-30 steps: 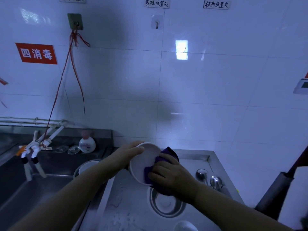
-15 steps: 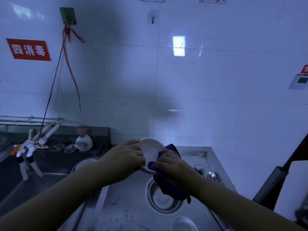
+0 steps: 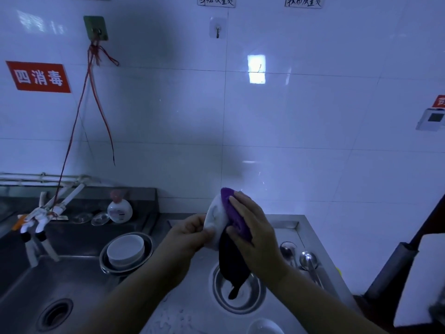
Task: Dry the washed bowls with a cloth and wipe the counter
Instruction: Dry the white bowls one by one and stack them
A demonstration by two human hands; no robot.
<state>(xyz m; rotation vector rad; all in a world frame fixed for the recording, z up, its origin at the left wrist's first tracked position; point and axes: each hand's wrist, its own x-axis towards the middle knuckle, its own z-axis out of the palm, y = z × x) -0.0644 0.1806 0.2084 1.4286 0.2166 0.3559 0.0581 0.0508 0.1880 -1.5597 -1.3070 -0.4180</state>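
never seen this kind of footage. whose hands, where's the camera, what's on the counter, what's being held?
No robot here: one wide-angle camera worn on a person's head looks forward and down at their bare hands. The left hand grips a white bowl tilted on edge. The right hand presses a purple cloth against it; the cloth's tail hangs over a steel basin on the steel counter. Spoons lie to the right. Left, another white bowl sits in a second steel basin beside the sink.
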